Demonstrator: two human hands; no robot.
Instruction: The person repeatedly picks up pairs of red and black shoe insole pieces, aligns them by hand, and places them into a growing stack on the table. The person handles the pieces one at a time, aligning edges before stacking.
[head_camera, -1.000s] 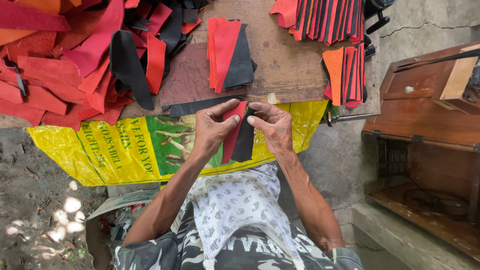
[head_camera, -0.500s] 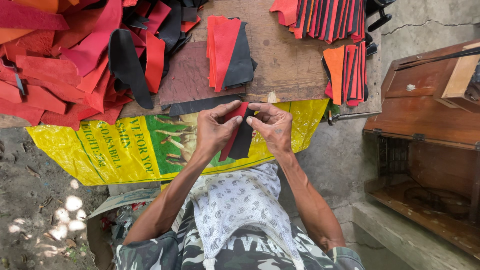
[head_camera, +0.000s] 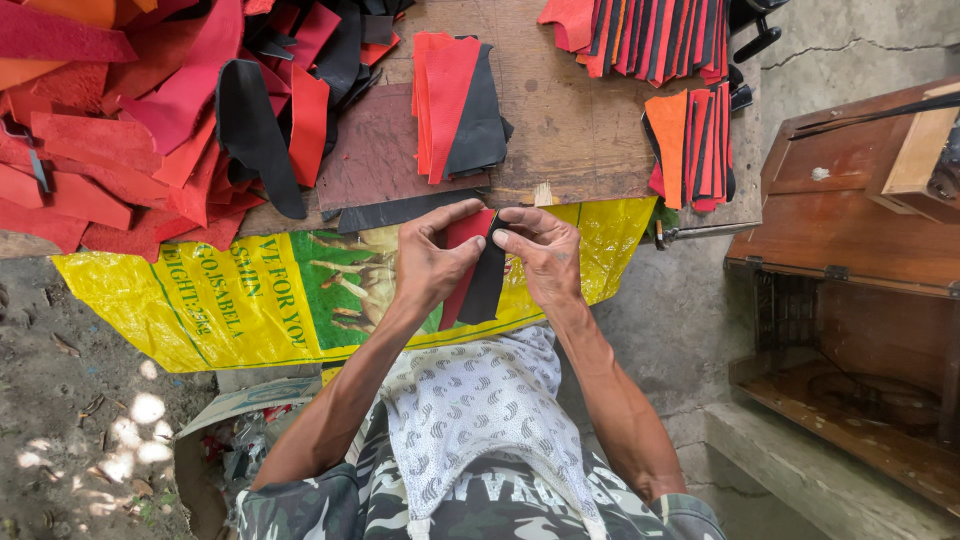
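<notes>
My left hand (head_camera: 428, 262) and my right hand (head_camera: 542, 255) pinch the top of two strips held together, a red leather strip (head_camera: 462, 262) and a black leather strip (head_camera: 488, 282), which hang down in front of a yellow printed sack (head_camera: 250, 300). Just beyond them, on the wooden board (head_camera: 570, 120), lies a small stack of red and black cut pieces (head_camera: 455, 100). A dark brown leather sheet (head_camera: 375, 150) lies left of that stack.
A heap of red, orange and black leather scraps (head_camera: 150, 110) fills the left. Sorted strip bundles (head_camera: 690, 140) sit at the board's right edge. A brown wooden cabinet (head_camera: 860, 230) stands at the right. Dirt ground (head_camera: 70, 430) lies lower left.
Both hands have shifted their fingers slightly at the top of the paired strips; the strips hang much as before.
</notes>
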